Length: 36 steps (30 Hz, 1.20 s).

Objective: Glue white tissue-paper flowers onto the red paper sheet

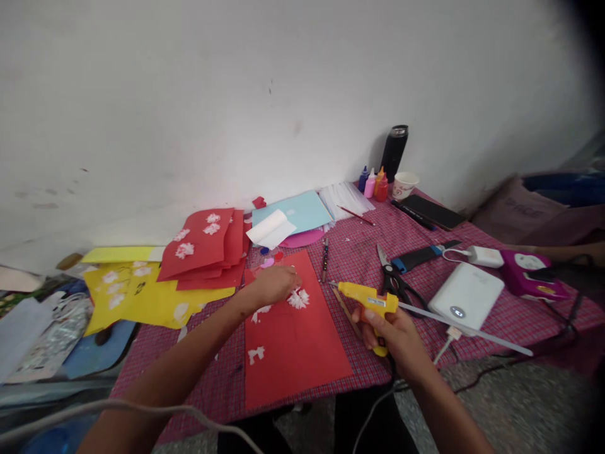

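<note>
A red sheet lies at the table's front, with white paper flowers on it. My left hand is over the sheet's upper part, beside a flower, its fingers bunched; what they hold, if anything, is hidden. My right hand grips the handle of a yellow glue gun just right of the sheet. The gun's nozzle points left, and a long translucent glue stick sticks out of its back. A thin brown stick lies between sheet and gun.
Folded red cards and yellow paper are at the left. Scissors, a white power bank and a purple socket box lie at the right. Paint bottles, a paper cup and a black flask stand behind.
</note>
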Motion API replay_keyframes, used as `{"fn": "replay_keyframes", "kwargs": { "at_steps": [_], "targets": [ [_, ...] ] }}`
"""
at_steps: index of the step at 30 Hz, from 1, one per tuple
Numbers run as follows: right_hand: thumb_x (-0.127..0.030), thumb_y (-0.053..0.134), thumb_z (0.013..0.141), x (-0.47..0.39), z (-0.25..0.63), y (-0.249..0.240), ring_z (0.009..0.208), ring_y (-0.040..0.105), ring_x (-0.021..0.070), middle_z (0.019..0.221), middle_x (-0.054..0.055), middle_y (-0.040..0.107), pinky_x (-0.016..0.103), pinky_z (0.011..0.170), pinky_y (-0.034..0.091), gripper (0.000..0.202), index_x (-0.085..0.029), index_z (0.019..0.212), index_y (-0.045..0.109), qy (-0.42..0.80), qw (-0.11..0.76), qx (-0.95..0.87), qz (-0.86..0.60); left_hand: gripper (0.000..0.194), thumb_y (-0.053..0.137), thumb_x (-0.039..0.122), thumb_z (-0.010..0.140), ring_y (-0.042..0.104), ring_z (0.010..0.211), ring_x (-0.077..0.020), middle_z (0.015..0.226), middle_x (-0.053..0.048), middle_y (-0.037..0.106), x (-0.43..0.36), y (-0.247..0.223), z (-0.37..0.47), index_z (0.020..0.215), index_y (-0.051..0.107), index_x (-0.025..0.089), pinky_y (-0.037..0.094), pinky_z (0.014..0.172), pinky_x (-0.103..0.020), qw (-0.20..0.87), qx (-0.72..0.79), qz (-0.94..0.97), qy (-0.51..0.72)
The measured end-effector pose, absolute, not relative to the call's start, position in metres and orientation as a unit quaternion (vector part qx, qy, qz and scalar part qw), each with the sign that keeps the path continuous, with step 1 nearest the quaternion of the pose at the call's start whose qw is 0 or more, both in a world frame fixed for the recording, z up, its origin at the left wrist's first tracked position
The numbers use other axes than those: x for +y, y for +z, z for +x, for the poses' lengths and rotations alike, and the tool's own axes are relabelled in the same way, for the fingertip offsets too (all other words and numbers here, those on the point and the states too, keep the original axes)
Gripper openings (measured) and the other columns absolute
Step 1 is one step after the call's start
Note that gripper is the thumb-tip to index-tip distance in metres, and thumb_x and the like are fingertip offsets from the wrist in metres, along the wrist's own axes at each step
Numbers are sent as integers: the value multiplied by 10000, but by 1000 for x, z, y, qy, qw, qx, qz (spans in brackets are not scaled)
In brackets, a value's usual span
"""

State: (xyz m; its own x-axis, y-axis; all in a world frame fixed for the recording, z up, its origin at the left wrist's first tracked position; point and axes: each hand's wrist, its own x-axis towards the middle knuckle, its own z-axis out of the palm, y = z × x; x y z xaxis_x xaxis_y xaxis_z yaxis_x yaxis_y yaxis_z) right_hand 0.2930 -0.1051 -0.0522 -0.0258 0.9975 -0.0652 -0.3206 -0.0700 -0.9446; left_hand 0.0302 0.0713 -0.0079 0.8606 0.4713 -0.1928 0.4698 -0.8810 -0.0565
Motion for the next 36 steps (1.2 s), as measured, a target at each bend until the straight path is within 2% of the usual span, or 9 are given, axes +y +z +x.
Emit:
{"fn": "replay_keyframes", "kwargs": {
  "at_steps": [4,10,23,36],
  "targets": [
    [-457,583,956,-105,293,-50,474,426,128,521,-21,526,270,492,279,302,-168,895,647,596,555,-393,-428,221,478,222,971,590,783,-175,856,-50,637,70,-4,31,894,684,200,411,635,-278,-7,-241,-965,100],
    [-492,595,936,-104,292,-48,472,422,130,514,-19,520,270,489,282,331,-172,876,651,592,548,-395,-439,255,480,224,967,597,773,-174,832,-57,648,71,-6,33,830,692,185,424,649,-273,-6,-255,-959,120],
    [-494,592,936,-104,293,-50,466,418,125,511,-18,525,264,474,282,327,-176,889,652,593,548,-397,-435,236,458,213,941,631,847,-220,899,-100,680,61,13,42,851,670,160,466,702,-304,6,-307,-943,129],
    [-505,613,919,-104,293,-50,459,433,130,503,-16,527,271,465,293,344,-166,896,661,593,551,-389,-440,179,493,191,859,632,788,-209,870,-92,691,55,13,44,778,650,168,443,646,-294,-30,-373,-922,101]
  ]
}}
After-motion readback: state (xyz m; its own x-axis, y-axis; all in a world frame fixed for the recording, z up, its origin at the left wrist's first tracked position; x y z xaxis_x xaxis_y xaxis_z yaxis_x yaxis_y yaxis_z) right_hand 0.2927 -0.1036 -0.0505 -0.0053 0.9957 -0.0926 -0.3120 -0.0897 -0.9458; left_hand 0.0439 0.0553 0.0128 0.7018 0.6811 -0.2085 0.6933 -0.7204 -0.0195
